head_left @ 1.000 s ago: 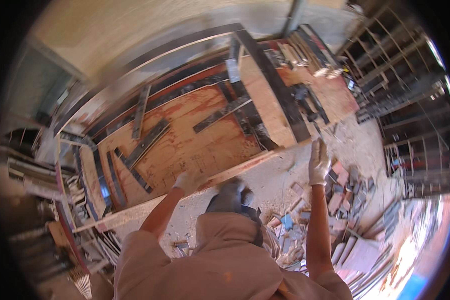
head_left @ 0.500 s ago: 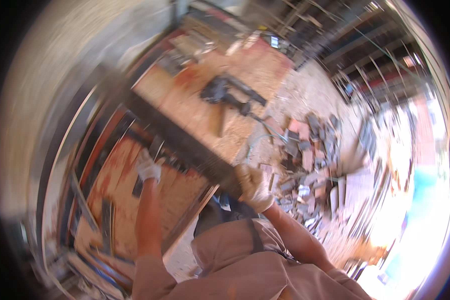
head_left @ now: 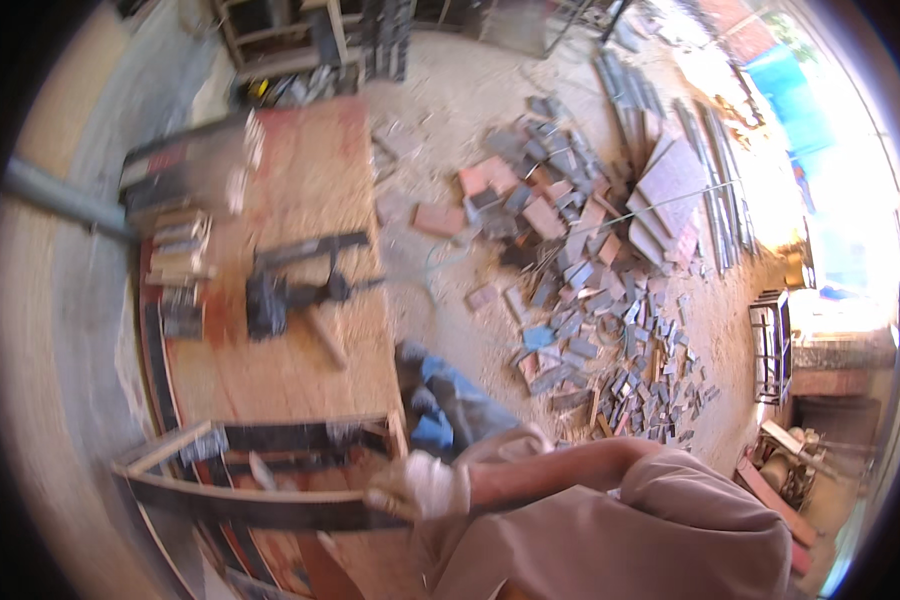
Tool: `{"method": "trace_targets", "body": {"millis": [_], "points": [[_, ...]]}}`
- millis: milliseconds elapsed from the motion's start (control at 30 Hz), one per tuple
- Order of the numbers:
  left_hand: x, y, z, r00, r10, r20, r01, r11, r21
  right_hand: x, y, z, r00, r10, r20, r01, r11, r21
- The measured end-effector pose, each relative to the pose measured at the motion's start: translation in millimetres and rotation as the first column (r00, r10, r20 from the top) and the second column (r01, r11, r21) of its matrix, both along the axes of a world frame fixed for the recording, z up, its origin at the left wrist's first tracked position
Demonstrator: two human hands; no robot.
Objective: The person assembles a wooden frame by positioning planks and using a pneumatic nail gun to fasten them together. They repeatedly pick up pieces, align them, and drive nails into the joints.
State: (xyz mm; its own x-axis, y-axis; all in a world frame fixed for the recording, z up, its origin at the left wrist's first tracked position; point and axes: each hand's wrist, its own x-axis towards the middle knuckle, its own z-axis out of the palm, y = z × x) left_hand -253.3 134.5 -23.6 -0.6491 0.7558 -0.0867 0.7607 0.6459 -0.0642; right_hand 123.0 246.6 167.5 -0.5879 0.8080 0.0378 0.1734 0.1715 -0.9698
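Note:
My right hand (head_left: 425, 486), in a pale work glove, is closed on the near right corner of a rectangular wooden frame (head_left: 270, 508) with dark-faced sides. The frame lies at the lower left, against the near end of a plywood-topped bench (head_left: 320, 400). A blurred pale shape inside the frame may be my left glove; its fingers cannot be made out behind the frame's near side. Beyond the frame, a black nail gun (head_left: 290, 298) rests on the bench, near a small wood strip (head_left: 325, 338).
Short wood pieces (head_left: 182, 245) are stacked along the bench's left side, by the wall (head_left: 80, 310). A large heap of offcuts (head_left: 570, 240) covers the floor to the right. A thin hose (head_left: 440, 258) runs across the floor. A black rack (head_left: 770, 345) stands far right.
The view has swung to the right. A long dark board side held across the bench has come down to the lower left, showing as a frame, with my right hand still on it.

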Motion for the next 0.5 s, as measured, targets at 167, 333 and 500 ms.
{"method": "trace_targets", "body": {"millis": [167,333,500], "points": [[37.4,12.1,37.4,0.997,0.075,-0.028,-0.073,0.995,0.068,-7.6,3.0,-13.1,0.965,0.261,0.040,-0.243,0.938,-0.245],[45.7,-53.0,108.5,0.994,0.103,-0.049,-0.099,0.993,0.067,23.9,67.4,-128.1,0.658,0.281,0.698,-0.630,0.714,0.306],[84.7,-60.2,94.0,0.977,0.186,0.101,-0.202,0.961,0.187,-14.9,210.2,-149.6,0.613,0.002,0.790,-0.371,0.883,0.286]]}}
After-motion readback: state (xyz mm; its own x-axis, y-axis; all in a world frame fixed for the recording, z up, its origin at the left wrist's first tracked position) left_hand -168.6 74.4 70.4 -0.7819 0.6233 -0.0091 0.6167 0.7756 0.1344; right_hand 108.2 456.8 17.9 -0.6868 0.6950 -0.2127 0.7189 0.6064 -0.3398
